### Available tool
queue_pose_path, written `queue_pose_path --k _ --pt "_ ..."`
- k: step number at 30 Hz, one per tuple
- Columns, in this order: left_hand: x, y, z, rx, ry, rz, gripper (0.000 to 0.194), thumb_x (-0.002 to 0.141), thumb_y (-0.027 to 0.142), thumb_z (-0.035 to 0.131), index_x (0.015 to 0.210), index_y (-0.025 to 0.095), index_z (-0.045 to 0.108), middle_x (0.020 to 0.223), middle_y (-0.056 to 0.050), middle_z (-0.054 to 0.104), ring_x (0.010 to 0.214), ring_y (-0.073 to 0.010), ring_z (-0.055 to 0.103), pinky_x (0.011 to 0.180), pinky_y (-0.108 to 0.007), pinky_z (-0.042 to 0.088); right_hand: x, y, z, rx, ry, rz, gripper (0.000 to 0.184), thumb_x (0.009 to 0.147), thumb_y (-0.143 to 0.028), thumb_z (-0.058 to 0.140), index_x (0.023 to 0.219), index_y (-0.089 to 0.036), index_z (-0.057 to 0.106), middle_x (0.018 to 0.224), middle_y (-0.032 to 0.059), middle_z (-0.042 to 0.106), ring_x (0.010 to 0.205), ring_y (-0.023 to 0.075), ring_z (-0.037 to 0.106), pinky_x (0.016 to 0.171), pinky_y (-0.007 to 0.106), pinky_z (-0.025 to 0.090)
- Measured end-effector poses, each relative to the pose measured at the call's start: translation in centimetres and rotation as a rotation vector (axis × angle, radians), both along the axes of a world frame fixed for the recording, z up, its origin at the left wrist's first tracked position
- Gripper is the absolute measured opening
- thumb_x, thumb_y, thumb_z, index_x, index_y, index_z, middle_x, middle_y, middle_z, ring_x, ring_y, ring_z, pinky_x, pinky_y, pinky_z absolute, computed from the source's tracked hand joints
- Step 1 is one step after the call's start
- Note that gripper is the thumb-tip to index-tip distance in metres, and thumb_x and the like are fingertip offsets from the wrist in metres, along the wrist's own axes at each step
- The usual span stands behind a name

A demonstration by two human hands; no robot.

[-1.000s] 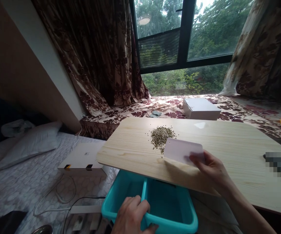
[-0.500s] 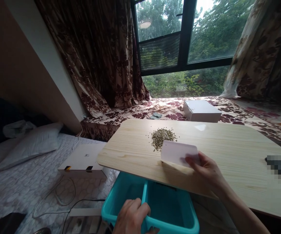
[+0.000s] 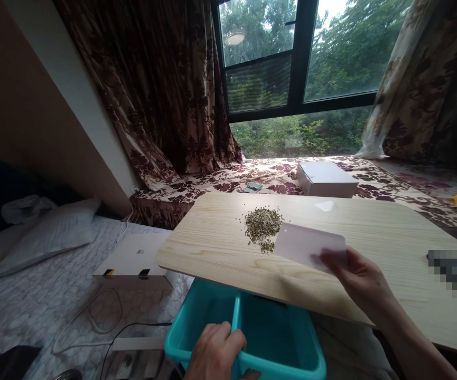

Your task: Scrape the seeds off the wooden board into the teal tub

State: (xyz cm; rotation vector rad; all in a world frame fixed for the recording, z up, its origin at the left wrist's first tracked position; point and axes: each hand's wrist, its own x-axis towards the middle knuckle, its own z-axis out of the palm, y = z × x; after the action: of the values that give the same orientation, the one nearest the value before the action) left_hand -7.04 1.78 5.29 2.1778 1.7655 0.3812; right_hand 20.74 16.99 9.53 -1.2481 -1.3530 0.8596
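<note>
Right hand [image 3: 360,278] pinches a pale card [image 3: 307,244] by one end, apparently leaving the other free beside greenish grains [image 3: 263,222] toward the left end of the table [image 3: 390,248], while the left hand [image 3: 217,348] grips the teal bin [image 3: 287,364] below the near edge, probably steadying it.

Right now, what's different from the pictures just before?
The right hand has moved the pale flat card rightward, away from the grain pile. A small clump at the pile's near edge now shows where the card was. Nothing was newly taken hold of or let go. The left hand still grips the divider of the teal bin, which stayed put by the table.
</note>
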Motion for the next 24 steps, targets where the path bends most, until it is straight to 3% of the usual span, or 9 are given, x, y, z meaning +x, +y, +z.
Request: queue_pose_path --k 5,10,24 --pt "-0.1 0.1 -0.6 0.024 0.005 -0.01 0.018 0.072 0.023 0.074 0.082 0.023 0.059 0.082 0.001 0.059 0.082 -0.0195 0.058 0.07 -0.027 0.04 -0.8 1.0 -0.7 0.023 -0.114 0.027 0.029 0.071 -0.044 0.067 0.088 -0.021 0.069 0.081 0.0062 0.076 0.077 0.0267 0.07 0.07 0.036 0.054" --pt "-0.1 0.1 -0.4 0.015 0.005 -0.004 0.018 0.072 0.022 0.073 0.083 0.022 0.059 0.083 0.001 0.059 0.083 -0.0199 0.058 0.07 -0.027 0.04 -1.3 0.9 -0.3 0.037 -0.176 -0.008 0.025 0.071 -0.042 0.064 0.083 -0.021 0.067 0.077 0.0059 0.075 0.071 0.0253 0.068 0.066 0.035 0.052" --pt "-0.1 0.1 -0.1 -0.025 0.011 -0.004 0.016 0.073 0.023 0.071 0.084 0.022 0.059 0.083 0.0 0.058 0.083 -0.021 0.057 0.07 -0.028 0.039 -2.2 0.8 0.0 0.06 -0.109 0.092 0.024 0.074 -0.041 0.063 0.086 -0.02 0.066 0.08 0.0069 0.075 0.073 0.0243 0.068 0.066 0.033 0.052"
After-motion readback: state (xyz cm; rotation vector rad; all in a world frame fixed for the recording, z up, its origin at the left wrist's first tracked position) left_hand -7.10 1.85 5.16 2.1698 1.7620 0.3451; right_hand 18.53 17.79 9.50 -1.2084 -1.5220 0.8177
